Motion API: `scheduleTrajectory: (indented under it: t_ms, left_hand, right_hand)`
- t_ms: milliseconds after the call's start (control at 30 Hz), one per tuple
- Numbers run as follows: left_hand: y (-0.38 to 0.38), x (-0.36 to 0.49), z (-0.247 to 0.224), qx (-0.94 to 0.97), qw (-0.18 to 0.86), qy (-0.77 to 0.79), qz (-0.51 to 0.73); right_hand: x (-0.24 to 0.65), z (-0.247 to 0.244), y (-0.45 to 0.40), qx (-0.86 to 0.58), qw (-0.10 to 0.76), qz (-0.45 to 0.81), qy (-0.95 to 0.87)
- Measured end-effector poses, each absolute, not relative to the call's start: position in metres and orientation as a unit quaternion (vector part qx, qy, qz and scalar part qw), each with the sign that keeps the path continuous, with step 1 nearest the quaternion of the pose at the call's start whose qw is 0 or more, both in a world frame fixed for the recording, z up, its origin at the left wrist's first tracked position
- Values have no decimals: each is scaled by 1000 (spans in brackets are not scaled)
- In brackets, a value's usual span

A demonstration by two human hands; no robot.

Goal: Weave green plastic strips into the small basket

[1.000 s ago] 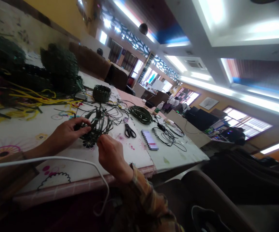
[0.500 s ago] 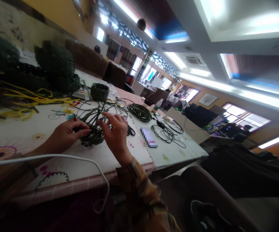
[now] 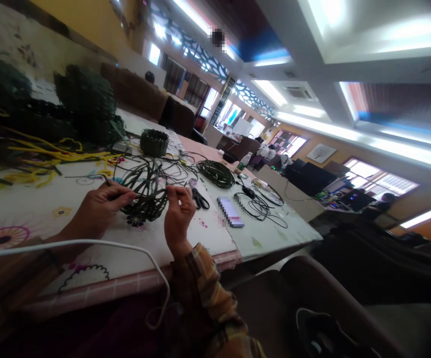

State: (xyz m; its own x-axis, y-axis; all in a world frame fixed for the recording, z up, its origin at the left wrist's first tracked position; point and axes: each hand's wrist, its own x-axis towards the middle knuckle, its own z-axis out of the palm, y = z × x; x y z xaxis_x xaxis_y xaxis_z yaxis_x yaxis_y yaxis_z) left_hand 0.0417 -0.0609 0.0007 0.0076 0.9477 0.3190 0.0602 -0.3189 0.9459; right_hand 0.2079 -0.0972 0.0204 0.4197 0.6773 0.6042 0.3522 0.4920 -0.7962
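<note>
A half-woven dark green basket lies on the flowered tablecloth, its loose strips arching up and spreading out. At its left side, my left hand has thumb and forefinger pinched on a strip of the weave. My right hand is closed at the right side, with thumb and fingertips pinching a thin green strip. The fingers partly hide what is between them. Black-handled scissors lie just right of my right hand.
Behind stands a finished small woven basket. A coil of green strip, a phone and a black cable lie to the right. Yellow strips and dark woven pieces crowd the left. A white cable crosses in front.
My right hand has turned and drawn down from the top of the strips, its fingers closing into a pinch. The arching strips have spread wider. My left hand has shifted slightly.
</note>
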Motion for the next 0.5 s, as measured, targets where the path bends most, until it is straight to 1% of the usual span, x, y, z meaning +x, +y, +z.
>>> scheduleTrajectory:
  t_ms: [67,167,233,367,500]
  left_hand:
    - [-59,43,-1,570,424,422,563]
    - [-61,43,2,554,443,422,564]
    - [-63,42,6,544,450,430,563]
    - [-65,41,10,525,456,442,567]
    - [-64,41,7,529,473,432,557]
  right_hand:
    - [207,15,-91,-470,719,202,-470]
    - [205,10,-88,-453,733,305,-406]
    - [203,9,-92,-441,738,312,-405]
    - [200,5,-103,-415,741,262,-459]
    - [204,3,-98,-437,741,330,-388]
